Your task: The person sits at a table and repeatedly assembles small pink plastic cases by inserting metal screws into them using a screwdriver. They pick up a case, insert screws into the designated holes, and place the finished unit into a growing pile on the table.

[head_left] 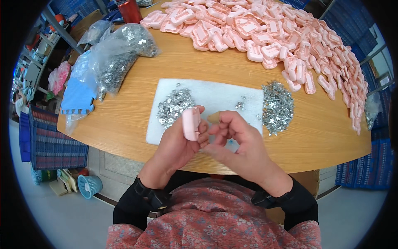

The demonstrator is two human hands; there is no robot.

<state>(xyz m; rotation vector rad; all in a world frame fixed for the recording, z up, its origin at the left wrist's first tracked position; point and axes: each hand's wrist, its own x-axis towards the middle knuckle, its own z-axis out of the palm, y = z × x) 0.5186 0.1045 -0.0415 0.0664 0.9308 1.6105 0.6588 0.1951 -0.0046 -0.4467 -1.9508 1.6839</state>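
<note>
My left hand [175,143] is wrapped round a pink plastic housing part [190,124], held upright above the white foam sheet [215,88]. Close to its right, my right hand [246,153] has bent fingers with a gap between thumb and index finger, and nothing can be made out between them. A tan finger cot [214,117] covers one of its fingertips. Behind my left hand, a heap of small silver metal pieces [175,106] lies on the foam. A few more metal pieces [240,103] sit further right on it, and another metal heap [277,108] spreads beside its right edge.
Many pink housing parts [253,27] are piled across the far and right side of the wooden table [137,103]. Clear bags of metal pieces [114,68] stand at the left by a blue foam mat [78,96]. Beyond them is a red cylindrical container [129,11]. Blue crates [58,141] stand left.
</note>
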